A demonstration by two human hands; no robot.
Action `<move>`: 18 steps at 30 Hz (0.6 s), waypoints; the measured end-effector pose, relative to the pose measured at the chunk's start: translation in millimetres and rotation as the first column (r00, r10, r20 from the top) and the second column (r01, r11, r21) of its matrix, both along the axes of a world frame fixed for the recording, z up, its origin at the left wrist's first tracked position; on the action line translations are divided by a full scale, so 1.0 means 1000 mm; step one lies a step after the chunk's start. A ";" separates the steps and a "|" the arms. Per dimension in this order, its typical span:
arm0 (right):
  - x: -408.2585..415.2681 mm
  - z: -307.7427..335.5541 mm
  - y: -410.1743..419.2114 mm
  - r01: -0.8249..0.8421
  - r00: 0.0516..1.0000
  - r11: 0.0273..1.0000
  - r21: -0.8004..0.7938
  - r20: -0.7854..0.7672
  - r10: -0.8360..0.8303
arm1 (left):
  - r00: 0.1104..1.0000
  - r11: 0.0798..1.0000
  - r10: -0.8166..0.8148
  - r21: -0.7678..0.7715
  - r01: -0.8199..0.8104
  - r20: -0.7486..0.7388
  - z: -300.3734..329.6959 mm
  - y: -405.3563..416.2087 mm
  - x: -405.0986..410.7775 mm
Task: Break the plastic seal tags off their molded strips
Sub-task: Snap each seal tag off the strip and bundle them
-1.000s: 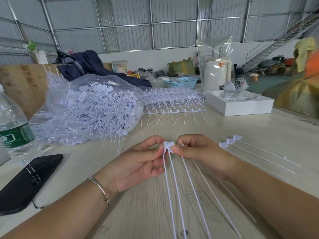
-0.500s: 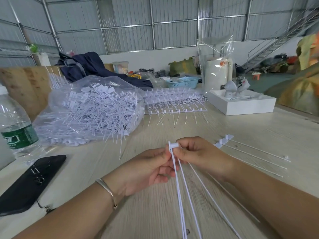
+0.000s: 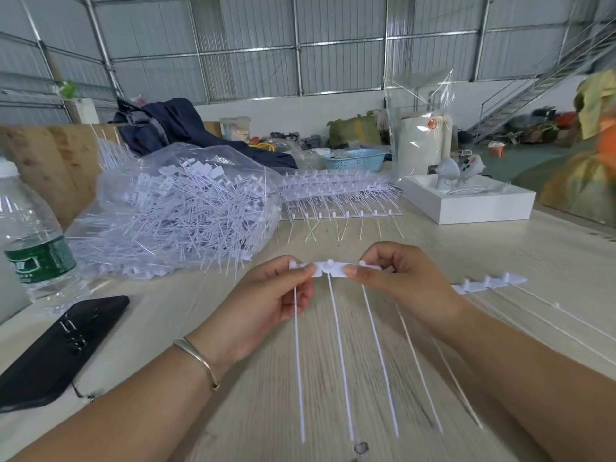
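Note:
I hold a white strip of seal tags (image 3: 330, 269) flat between both hands, above the wooden table (image 3: 500, 248). My left hand (image 3: 266, 305) pinches its left end and my right hand (image 3: 400, 281) pinches its right part. Several long thin tails hang from the strip toward me. Another short strip of joined tags (image 3: 490, 282) lies on the table just right of my right hand. A clear bag heaped with loose tags (image 3: 180, 215) sits at the left, and a stack of whole strips (image 3: 336, 195) lies behind my hands.
A water bottle (image 3: 30, 241) and a black phone (image 3: 56, 348) are at the left near the table edge. A white box (image 3: 466, 201) holding small grey objects stands at the back right. Behind it are a clear bag, a blue basket (image 3: 356, 160) and dark cloth.
The strip was folded together between my fingertips; now it is spread flat and wide, and my hands have moved apart along it.

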State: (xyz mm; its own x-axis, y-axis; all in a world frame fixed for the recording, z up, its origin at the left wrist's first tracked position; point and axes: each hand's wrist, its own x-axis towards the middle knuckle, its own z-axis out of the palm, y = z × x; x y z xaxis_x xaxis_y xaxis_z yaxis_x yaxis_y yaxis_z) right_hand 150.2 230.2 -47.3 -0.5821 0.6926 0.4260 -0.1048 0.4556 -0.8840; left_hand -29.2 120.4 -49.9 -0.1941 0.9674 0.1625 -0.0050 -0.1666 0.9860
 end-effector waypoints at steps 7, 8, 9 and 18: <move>0.001 -0.001 0.002 -0.010 1.000 1.000 0.029 -0.006 0.010 | 0.998 1.000 0.016 -0.013 -0.017 -0.062 -0.004 0.003 -0.002; 0.001 -0.001 0.003 -0.013 1.000 1.000 0.028 -0.005 0.013 | 0.998 1.000 0.018 -0.010 -0.018 -0.057 -0.003 0.003 -0.002; 0.000 0.000 0.004 -0.012 1.000 1.000 0.025 -0.004 0.012 | 0.999 1.000 0.016 -0.008 -0.016 -0.041 -0.002 0.004 -0.003; 0.005 0.007 0.004 -0.003 0.997 0.998 -0.060 0.071 0.008 | 1.000 0.996 -0.023 -0.083 0.022 -0.014 0.008 0.000 -0.004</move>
State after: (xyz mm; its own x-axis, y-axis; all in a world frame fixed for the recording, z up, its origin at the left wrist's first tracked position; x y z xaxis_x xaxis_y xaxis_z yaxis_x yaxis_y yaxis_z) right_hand 154.9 234.2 -40.1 -0.6133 0.7125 0.3410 -0.0429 0.4010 -0.9151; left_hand -32.8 120.4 -42.3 -0.1702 0.9818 0.0845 0.0070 -0.0845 0.9964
